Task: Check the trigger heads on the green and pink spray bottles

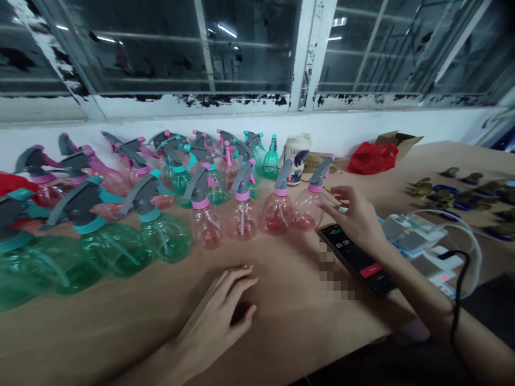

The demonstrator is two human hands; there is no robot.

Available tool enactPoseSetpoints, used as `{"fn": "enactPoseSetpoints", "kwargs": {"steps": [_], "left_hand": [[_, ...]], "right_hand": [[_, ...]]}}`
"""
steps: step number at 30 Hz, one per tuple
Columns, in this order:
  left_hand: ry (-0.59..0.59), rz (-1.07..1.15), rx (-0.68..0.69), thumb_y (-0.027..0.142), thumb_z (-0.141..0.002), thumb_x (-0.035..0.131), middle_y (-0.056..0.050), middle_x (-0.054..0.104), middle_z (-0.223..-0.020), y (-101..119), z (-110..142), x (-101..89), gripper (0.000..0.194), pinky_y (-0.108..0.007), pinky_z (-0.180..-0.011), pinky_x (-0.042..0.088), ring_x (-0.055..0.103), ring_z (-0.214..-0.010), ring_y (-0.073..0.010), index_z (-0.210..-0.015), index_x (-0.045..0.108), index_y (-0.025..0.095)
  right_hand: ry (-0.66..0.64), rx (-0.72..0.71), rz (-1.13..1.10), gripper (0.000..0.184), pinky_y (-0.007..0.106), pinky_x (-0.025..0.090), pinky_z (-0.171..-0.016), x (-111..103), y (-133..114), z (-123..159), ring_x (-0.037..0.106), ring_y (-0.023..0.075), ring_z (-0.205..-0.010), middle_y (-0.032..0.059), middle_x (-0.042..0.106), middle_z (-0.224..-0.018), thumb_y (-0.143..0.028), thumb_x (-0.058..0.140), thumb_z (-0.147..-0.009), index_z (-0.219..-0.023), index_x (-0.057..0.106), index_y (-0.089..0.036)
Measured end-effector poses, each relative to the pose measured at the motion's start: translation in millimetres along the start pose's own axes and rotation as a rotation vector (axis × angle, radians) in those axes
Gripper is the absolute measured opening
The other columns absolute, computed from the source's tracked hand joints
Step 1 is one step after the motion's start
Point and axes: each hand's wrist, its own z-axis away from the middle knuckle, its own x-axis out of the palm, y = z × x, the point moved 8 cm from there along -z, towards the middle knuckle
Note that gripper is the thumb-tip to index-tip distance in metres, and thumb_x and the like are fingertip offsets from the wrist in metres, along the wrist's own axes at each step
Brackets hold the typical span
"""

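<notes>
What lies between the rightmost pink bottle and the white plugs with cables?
A lit phone, with the right hand over it; the head view shows this.

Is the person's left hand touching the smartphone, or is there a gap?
Apart: the head view shows bare tabletop between the left hand and the smartphone.

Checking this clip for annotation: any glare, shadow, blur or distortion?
Head view: strip-light reflections on the dark windows; leftmost green spray bottles stretched and soft, likely lens distortion; soft shadow around the left hand; pixelated patch on the tabletop beside the phone.
</notes>
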Motion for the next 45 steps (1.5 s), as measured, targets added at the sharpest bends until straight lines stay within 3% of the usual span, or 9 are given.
{"fn": "enactPoseSetpoints", "kwargs": {"steps": [3,10,17,20,23,30,36,40,45], "left_hand": [[-0.006,0.002,0.006,0.015,-0.083,0.049,-0.006,0.054,-0.123,5,-1,1.7,0.034,-0.046,-0.095,0.047,0.052,-0.115,-0.0247,-0.116,0.046,0.023],[0.015,0.026,0.010,0.013,-0.083,0.049,-0.005,0.055,-0.121,10,-7,5.4,0.034,-0.044,-0.093,0.048,0.054,-0.112,-0.0233,-0.115,0.047,0.024],[0.015,0.104,0.028,0.016,-0.086,0.048,-0.003,0.053,-0.121,20,-22,1.4,0.030,-0.041,-0.096,0.044,0.052,-0.113,-0.0209,-0.114,0.046,0.027],[0.012,0.179,-0.008,0.020,-0.089,0.047,-0.001,0.053,-0.121,22,-31,-8.9,0.025,-0.039,-0.096,0.042,0.051,-0.113,-0.0191,-0.113,0.047,0.028],[0.045,0.269,-0.055,0.025,-0.091,0.047,0.001,0.053,-0.120,21,-37,-27.5,0.023,-0.039,-0.099,0.039,0.050,-0.114,-0.0178,-0.113,0.047,0.031],[0.199,0.464,-0.129,0.038,-0.087,0.052,-0.006,0.044,-0.136,10,-26,-76.1,0.046,-0.047,-0.105,0.033,0.044,-0.123,-0.0247,-0.129,0.034,0.029],[0.180,0.504,-0.202,0.036,-0.079,0.064,-0.005,0.041,-0.140,-4,-5,-91.5,0.070,-0.047,-0.105,0.034,0.042,-0.125,-0.0267,-0.137,0.025,0.030],[0.210,0.614,-0.213,0.031,-0.080,0.063,-0.005,0.053,-0.127,-13,4,-98.0,0.060,-0.041,-0.093,0.046,0.055,-0.111,-0.0241,-0.132,0.032,0.029],[0.273,0.606,-0.233,0.030,-0.079,0.064,-0.006,0.058,-0.114,-28,9,-103.6,0.049,-0.037,-0.083,0.049,0.059,-0.098,-0.0224,-0.123,0.042,0.023]], "right_hand": [[-0.032,-0.009,-0.028,0.067,0.048,0.049,-0.079,20,10,-11,0.060,0.0334,-0.098,0.0208,0.061,-0.113,-0.060,0.059,-0.072,-0.117,0.051,-0.011],[-0.090,-0.019,-0.056,0.055,0.041,0.049,-0.072,43,7,-24,0.065,0.0287,-0.084,0.0144,0.069,-0.095,-0.056,0.061,-0.071,-0.104,0.061,-0.013],[-0.023,0.032,-0.058,0.055,0.041,0.047,-0.073,3,-4,-16,0.064,0.0285,-0.085,0.0123,0.069,-0.098,-0.056,0.060,-0.073,-0.109,0.060,-0.015],[0.033,-0.024,-0.086,0.054,0.040,0.047,-0.072,-22,-30,0,0.063,0.0276,-0.084,0.0115,0.069,-0.096,-0.057,0.062,-0.072,-0.106,0.060,-0.015],[-0.006,-0.112,-0.137,0.052,0.038,0.047,-0.071,-29,-68,21,0.063,0.0256,-0.081,0.0095,0.068,-0.095,-0.057,0.063,-0.071,-0.105,0.059,-0.017],[-0.324,-0.175,-0.262,0.053,0.037,0.048,-0.077,11,-141,64,0.061,0.0250,-0.093,0.0070,0.066,-0.101,-0.054,0.066,-0.070,-0.108,0.056,-0.019],[-0.523,-0.233,-0.359,0.048,0.036,0.049,-0.078,56,-183,91,0.062,0.0244,-0.094,0.0064,0.066,-0.103,-0.037,0.070,-0.067,-0.109,0.054,-0.017],[-0.541,-0.313,-0.435,0.048,0.037,0.048,-0.081,72,-208,101,0.061,0.0231,-0.094,0.0052,0.066,-0.100,-0.040,0.074,-0.065,-0.104,0.055,-0.019],[-0.503,-0.410,-0.443,0.054,0.041,0.044,-0.089,82,-226,104,0.058,0.0236,-0.098,0.0066,0.065,-0.099,-0.053,0.074,-0.062,-0.100,0.057,-0.019]]}}
